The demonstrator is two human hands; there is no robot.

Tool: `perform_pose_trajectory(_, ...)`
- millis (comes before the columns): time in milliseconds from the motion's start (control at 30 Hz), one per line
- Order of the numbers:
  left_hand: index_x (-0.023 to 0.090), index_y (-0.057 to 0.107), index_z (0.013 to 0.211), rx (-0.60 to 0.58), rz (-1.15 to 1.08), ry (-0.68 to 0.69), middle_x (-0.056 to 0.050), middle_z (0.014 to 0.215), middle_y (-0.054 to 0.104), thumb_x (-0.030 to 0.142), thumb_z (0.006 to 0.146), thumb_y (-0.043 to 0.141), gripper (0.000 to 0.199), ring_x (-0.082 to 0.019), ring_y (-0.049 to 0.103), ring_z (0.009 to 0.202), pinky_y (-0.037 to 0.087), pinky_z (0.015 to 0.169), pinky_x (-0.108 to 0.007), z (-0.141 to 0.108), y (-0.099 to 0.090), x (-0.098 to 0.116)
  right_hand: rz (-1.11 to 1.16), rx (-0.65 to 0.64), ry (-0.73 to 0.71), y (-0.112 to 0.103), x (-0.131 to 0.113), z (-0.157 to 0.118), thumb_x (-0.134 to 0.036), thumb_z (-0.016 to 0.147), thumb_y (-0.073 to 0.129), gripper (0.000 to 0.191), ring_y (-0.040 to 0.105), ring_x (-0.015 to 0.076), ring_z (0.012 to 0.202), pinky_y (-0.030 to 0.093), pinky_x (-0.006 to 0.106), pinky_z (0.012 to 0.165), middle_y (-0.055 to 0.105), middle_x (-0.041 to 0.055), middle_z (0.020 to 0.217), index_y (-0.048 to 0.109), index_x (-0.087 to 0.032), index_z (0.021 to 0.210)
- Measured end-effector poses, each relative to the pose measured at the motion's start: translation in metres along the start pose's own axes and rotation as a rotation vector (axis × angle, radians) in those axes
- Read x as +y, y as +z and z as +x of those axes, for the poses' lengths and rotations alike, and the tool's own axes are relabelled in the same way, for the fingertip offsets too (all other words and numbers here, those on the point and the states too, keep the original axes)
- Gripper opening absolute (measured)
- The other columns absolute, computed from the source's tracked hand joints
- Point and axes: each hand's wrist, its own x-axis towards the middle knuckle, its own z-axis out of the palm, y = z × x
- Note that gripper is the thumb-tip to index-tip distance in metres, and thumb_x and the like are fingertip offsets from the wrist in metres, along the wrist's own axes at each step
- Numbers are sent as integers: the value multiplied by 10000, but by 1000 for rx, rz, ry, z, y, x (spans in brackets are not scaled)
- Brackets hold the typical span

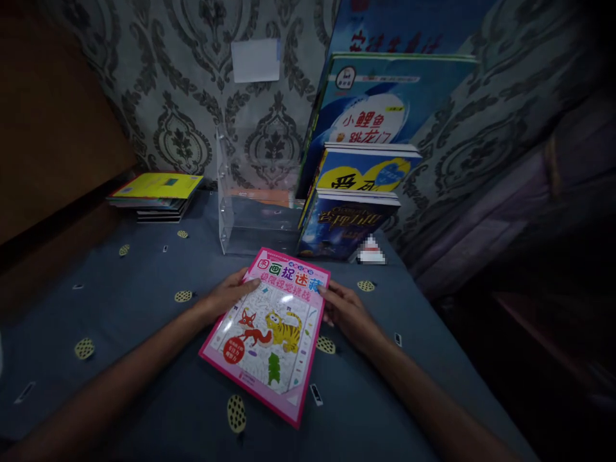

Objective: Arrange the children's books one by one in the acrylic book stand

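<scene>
1. Forearms [423, 398] lie closest to me, slanting in from below, one on each side of the pink book [272, 330].
2. With my left hand [228, 295] I pinch its left edge near the top, thumb flat on the cover, most fingers hidden underneath. With my right hand [349, 311] I hold the right edge a little below the top corner, thumb tip on the cover.
3. So the book is cover up and slightly turned, over the patterned cloth [144, 295], just in front of the clear rack [224, 221]. I can't tell whether its lower edge touches the cloth.
4. Both grips sit in the upper half, so I judge the bottom could sag; even, light pressure from each side should suit it.
5. Thumbs near the edges are best, I think: the glossy cover may be slippery.
6. On the rack's right side, the front book [346, 224] stands close behind mine, so the top edge wants care against knocking it. The stack [166, 187] is well apart, to the left.
</scene>
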Motion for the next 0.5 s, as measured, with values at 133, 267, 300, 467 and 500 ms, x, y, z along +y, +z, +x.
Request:
perform_pose_trajectory(133, 199, 637, 1131, -117, 155, -74, -74, 912, 761, 419, 774, 819, 457, -179, 723, 676, 569, 604, -279, -1, -15, 12, -37, 104, -54, -11, -2, 6, -458, 708, 806, 518, 478, 98, 399, 336, 202, 372, 560, -75, 495, 644, -192, 1122)
perform_pose_trajectory(267, 208, 639, 1226, -104, 498, -11, -65, 853, 745, 461, 848, 718, 461, -184, 690, 636, 530, 562, -280, 0, -28, 24, -205, -25, -65, -15, 2, 5, -476, 743, 746, 384, 538, 107, 447, 395, 218, 417, 598, -40, 515, 696, -166, 965)
perform_pose_trajectory(300, 211, 646, 1241, -70, 644, 52, -65, 857, 740, 468, 855, 705, 468, -193, 689, 664, 531, 588, -288, 0, -29, 26, -243, -43, -77, -14, 3, 5, -478, 752, 730, 374, 545, 108, 454, 400, 220, 424, 606, -36, 524, 702, -162, 949)
perform_pose_trajectory(467, 219, 669, 1233, 174, 1385, 427, -113, 1122, 678, 437, 899, 623, 402, -296, 634, 1057, 512, 927, -437, 1, -27, 25, -359, -38, -140, -13, 7, 4, -438, 803, 660, 335, 542, 106, 463, 430, 240, 462, 629, -33, 564, 716, -160, 981)
perform_pose_trajectory(500, 213, 658, 1239, 156, 1459, 465, -120, 1182, 658, 413, 918, 593, 384, -301, 612, 1108, 490, 977, -460, 2, -25, 22, -374, -28, -152, -13, 7, 4, -425, 808, 653, 317, 545, 106, 467, 438, 245, 473, 632, -32, 572, 720, -164, 975)
